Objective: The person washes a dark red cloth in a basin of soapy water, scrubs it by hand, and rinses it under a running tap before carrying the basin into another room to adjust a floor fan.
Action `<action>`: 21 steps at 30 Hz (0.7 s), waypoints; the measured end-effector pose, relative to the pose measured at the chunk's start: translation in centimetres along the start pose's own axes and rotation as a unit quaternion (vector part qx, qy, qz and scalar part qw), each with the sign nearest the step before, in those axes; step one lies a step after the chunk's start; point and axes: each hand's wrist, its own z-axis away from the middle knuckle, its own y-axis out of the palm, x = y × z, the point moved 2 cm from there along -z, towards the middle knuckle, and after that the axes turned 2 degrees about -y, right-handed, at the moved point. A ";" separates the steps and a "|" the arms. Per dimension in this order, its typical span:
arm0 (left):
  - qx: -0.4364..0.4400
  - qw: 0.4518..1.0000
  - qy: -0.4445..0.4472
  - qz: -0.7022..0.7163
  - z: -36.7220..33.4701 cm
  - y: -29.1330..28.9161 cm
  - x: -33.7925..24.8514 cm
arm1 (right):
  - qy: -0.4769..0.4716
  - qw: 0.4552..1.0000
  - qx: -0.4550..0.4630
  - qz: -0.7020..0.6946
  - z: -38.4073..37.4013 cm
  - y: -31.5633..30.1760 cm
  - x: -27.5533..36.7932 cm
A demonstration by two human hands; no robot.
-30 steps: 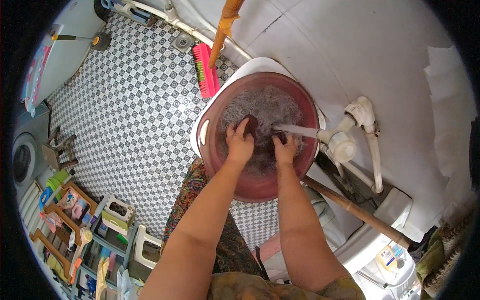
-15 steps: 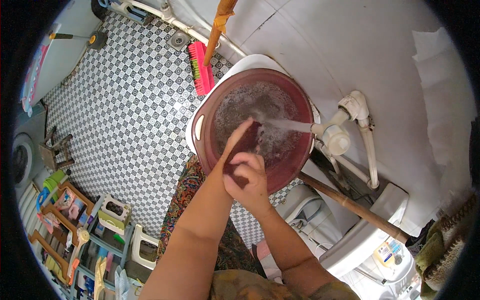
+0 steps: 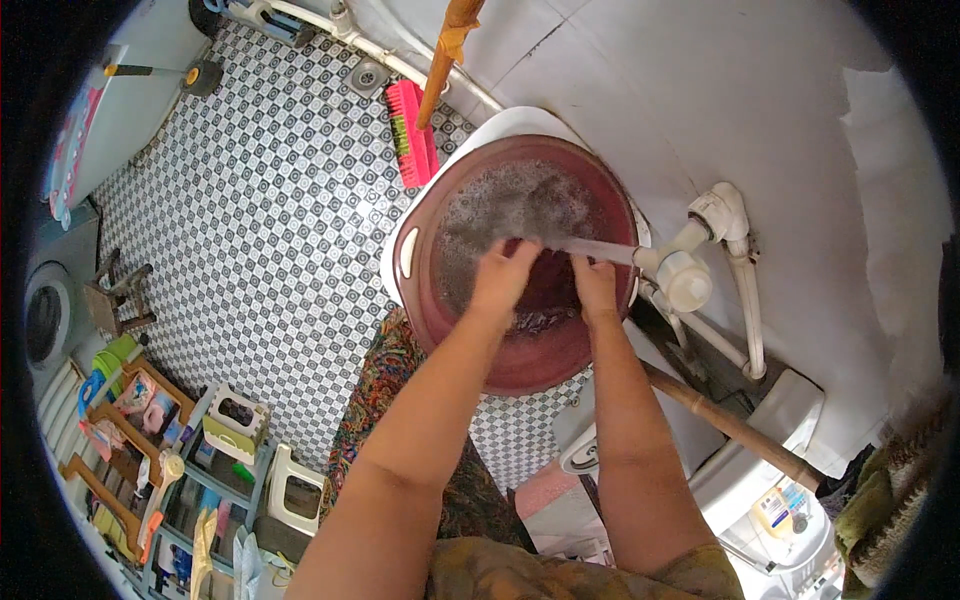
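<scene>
Water with foam fills a round maroon basin (image 3: 545, 370). A stream (image 3: 600, 250) runs into it from a white plastic tap (image 3: 684, 280) on the right. Between my hands, under the stream, hangs a dark maroon cloth (image 3: 550, 285), partly in the water and hard to tell from the basin's colour. My left hand (image 3: 503, 278) grips its left side, thumb and fingers bent around the edge. On the other side my right hand (image 3: 597, 285) is closed on the cloth, close to the tap's mouth. Some fingertips of both hands are hidden.
A white rim (image 3: 515, 122) shows behind the basin. Beside it stand a pink brush (image 3: 412, 135) and a wooden pole (image 3: 440, 70). Another pole (image 3: 735, 425) slants at right, near a white toilet tank (image 3: 790, 410). Lower left are a loaded shelf (image 3: 215, 470) and a stool (image 3: 120, 295).
My right hand has left its place by my left forearm and moved forward to the right side of the cloth. The cloth is now held between both hands under the stream.
</scene>
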 end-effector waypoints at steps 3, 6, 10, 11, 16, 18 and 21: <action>-0.103 0.979 0.100 -0.145 -1.8 -3.5 -0.6 | 0.022 0.996 0.045 -0.080 0.2 1.1 -0.4; -0.137 0.950 0.135 -0.245 -2.1 -4.0 0.7 | -0.022 0.969 -0.022 0.246 1.7 3.7 0.9; -0.150 0.976 0.026 -0.158 -1.8 -3.2 1.2 | 0.244 0.931 0.110 -0.248 4.6 4.2 2.6; -0.147 0.976 0.026 -0.157 -1.9 -3.0 1.1 | 0.150 0.904 0.173 -0.360 5.6 4.0 2.4; 0.050 0.969 -0.190 0.151 -0.8 -3.5 -0.4 | -0.235 0.937 0.216 -0.142 14.1 1.6 10.5; 0.077 0.970 -0.200 0.112 -0.5 -3.7 -0.2 | -0.286 0.936 0.178 -0.100 15.8 2.4 11.7; 0.161 0.973 0.013 0.164 0.9 -3.7 1.8 | -0.313 0.947 0.067 0.019 16.3 3.8 11.9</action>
